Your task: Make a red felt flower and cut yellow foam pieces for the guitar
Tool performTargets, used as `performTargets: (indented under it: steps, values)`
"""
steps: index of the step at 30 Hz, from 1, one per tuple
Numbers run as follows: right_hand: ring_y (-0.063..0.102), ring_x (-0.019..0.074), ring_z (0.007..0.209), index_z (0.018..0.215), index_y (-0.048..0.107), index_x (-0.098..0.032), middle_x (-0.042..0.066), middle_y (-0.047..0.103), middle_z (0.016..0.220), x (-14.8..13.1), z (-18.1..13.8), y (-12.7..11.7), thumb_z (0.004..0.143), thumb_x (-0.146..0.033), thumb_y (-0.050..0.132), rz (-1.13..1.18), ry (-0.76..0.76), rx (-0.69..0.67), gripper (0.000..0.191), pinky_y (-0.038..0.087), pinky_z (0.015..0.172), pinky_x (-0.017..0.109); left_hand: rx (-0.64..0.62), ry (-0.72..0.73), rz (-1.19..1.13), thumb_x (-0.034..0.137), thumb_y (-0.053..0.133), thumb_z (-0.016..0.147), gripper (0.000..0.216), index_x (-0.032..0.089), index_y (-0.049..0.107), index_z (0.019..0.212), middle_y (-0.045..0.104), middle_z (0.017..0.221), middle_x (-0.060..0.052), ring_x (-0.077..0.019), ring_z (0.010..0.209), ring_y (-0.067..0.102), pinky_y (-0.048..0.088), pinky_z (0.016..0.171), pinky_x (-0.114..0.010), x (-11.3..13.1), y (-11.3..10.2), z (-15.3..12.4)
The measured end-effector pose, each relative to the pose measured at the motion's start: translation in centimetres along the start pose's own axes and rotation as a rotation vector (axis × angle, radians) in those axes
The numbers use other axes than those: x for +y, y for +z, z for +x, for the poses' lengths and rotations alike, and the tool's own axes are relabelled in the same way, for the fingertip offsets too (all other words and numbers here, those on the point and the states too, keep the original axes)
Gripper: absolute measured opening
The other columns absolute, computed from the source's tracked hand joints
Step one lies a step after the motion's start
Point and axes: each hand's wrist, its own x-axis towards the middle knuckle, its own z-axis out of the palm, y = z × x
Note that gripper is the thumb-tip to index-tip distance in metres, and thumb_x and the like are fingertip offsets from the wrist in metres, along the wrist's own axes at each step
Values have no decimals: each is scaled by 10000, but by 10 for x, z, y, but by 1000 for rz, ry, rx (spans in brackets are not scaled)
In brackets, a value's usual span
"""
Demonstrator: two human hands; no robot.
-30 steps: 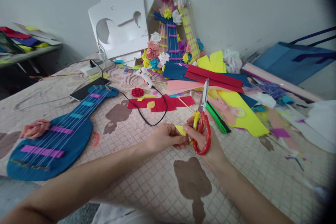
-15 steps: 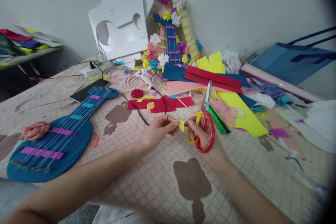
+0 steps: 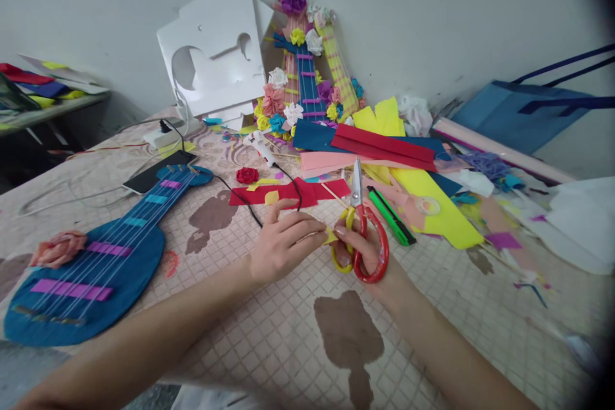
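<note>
In the middle of the head view, my left hand [image 3: 287, 245] has its back toward me. Its fingers are together and meet the left edge of a small piece of yellow crepe paper [image 3: 331, 236]; the thumb is hidden. My right hand [image 3: 368, 251] pinches the paper's other edge between thumb and fingertip. That same hand holds scissors [image 3: 373, 243] by their red and yellow handles, blades closed and pointing up and away. Beyond my hands lie a red paper strip [image 3: 307, 192], a yellow petal-shaped piece [image 3: 271, 197] and a red paper rose [image 3: 246, 175].
A blue paper guitar [image 3: 120, 243] lies at left, near a phone [image 3: 154, 174]. A white glue gun [image 3: 259, 146] trails its black cord toward my left hand. Right of the scissors are a green box cutter [image 3: 391, 218] and yellow paper [image 3: 437, 205]. Flower-decorated guitars [image 3: 307, 80] lean against the wall.
My left hand has turned from a thumb-side pinch to back-up, its fingers now covering more of the yellow piece. The scissors have tilted slightly more upright. The whole view has shifted a little.
</note>
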Motion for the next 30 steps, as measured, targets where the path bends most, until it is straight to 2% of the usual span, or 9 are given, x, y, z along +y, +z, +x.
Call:
performTargets:
  steps: [2,4,7,10,14,17,21,26,30]
  values:
    - [430,60,421,797,537,-204,-89,480,539,-1,1,0,712,-288,751,0,-2,19,245,331,431,211,-26,0,-17,130,566,881,186,226,596,1037,725,1004,6,-149,927,638,280,1059,-442,1,1,1]
    - [444,65,436,812,537,-208,-87,491,572,-2,1,-1,688,-276,762,-14,-16,46,266,347,434,217,-36,-76,-68,123,560,877,201,227,586,1048,717,1009,-5,-155,931,633,301,1039,-439,3,3,2]
    - [453,70,462,828,537,-213,-77,509,620,-2,2,-3,684,-292,755,-88,-49,99,273,366,438,221,-16,-393,-247,111,519,875,232,200,557,1086,688,1020,-53,-167,930,617,414,908,-377,7,8,4]
    - [477,77,489,876,540,-222,-59,544,694,1,2,-8,693,-328,746,-204,-78,172,296,391,440,224,-32,-756,-578,192,511,891,201,170,543,1089,667,952,-69,-159,861,610,466,764,-309,11,11,8]
    - [490,79,502,878,539,-215,-46,554,729,4,3,-12,687,-363,749,-341,-100,175,320,405,436,220,-87,-1016,-1027,336,571,868,232,145,568,1001,616,818,-36,-126,742,579,455,670,-260,15,11,12]
    - [486,78,501,856,535,-206,-44,545,712,3,2,-10,689,-382,741,-376,-85,152,319,402,429,212,-62,-1113,-1213,310,690,771,293,139,564,973,593,773,-9,-113,729,570,447,687,-251,15,12,13]
    - [493,87,507,859,538,-205,-28,564,726,1,1,-7,691,-396,733,-399,-103,146,321,402,431,218,-34,-1193,-1258,297,722,736,308,139,566,950,592,743,3,-103,705,562,425,654,-236,13,14,11]
    - [529,114,545,847,546,-205,-10,600,713,-2,1,-5,685,-371,722,-498,-146,106,291,414,468,238,-33,-1187,-1239,286,708,747,294,138,564,957,592,736,6,-100,701,564,426,655,-236,11,15,10]
    - [547,126,548,856,536,-206,-5,610,702,-2,1,-5,678,-389,726,-473,-141,136,319,424,468,243,-38,-1119,-1170,296,689,767,284,148,556,971,616,836,-30,-130,781,593,457,715,-273,13,15,10]
